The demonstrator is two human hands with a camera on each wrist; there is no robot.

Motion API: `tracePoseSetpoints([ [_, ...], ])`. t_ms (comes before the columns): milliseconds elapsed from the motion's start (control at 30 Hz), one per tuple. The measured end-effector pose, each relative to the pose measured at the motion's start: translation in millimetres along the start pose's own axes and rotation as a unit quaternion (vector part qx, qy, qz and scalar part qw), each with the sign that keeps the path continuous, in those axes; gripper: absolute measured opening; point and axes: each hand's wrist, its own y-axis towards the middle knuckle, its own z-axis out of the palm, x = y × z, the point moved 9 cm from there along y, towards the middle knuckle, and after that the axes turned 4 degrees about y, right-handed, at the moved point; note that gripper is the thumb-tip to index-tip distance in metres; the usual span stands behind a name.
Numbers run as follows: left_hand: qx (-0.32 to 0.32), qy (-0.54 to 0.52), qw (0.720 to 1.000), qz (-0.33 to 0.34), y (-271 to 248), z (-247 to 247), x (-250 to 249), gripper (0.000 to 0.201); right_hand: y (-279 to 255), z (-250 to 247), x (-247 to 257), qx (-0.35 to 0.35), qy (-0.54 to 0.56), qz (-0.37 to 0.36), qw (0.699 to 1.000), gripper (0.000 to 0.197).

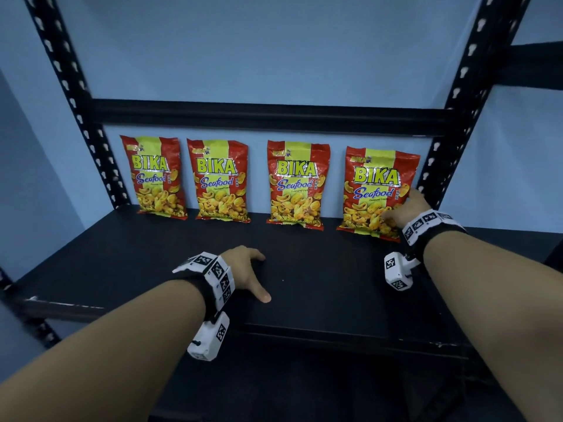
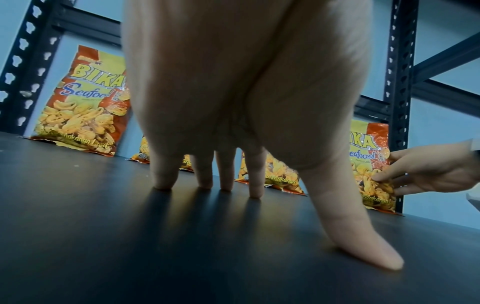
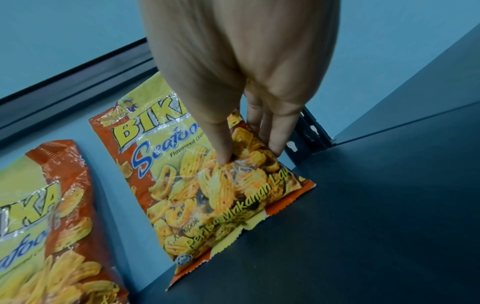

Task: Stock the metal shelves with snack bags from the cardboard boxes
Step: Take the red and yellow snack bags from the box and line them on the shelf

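Several red-and-yellow BIKA Seafood snack bags stand in a row at the back of the black shelf board [image 1: 320, 269], leaning on the blue wall. My right hand [image 1: 405, 208] pinches the rightmost bag [image 1: 374, 190] low on its right side. Its thumb [image 3: 223, 156] lies on the front of that bag [image 3: 207, 195] and its fingers [image 3: 275, 142] reach behind the edge. My left hand [image 1: 253, 275] holds nothing and rests with spread fingertips [image 2: 255, 191] on the bare shelf board in front of the row. No cardboard box is in view.
Black slotted uprights [image 1: 457, 95] [image 1: 76, 95] frame the shelf, and a black crossbar [image 1: 268, 117] runs above the bags. The rightmost bag stands close to the right upright [image 3: 309, 135]. Gaps separate the bags, the widest between the second [image 1: 219, 181] and third [image 1: 297, 184].
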Motion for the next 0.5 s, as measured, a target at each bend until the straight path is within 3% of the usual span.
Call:
tracePoseSetpoints([
  [133, -0.003, -0.002, 1.0, -0.002, 1.1, 1.4, 3.1, 0.112, 17.6, 6.0, 1.1, -0.021, -0.015, 0.006, 1.0, 0.067],
  [367, -0.004, -0.004, 1.0, -0.001, 1.9, 1.8, 3.6, 0.11, 29.6, 1.3, -4.6, -0.063, -0.036, 0.073, 0.995, 0.091],
  [500, -0.01, 0.007, 1.0, 0.002, 1.0, 0.1, 2.3, 0.11, 21.6, -1.2, -5.0, -0.092, -0.015, 0.066, 0.993, 0.088],
])
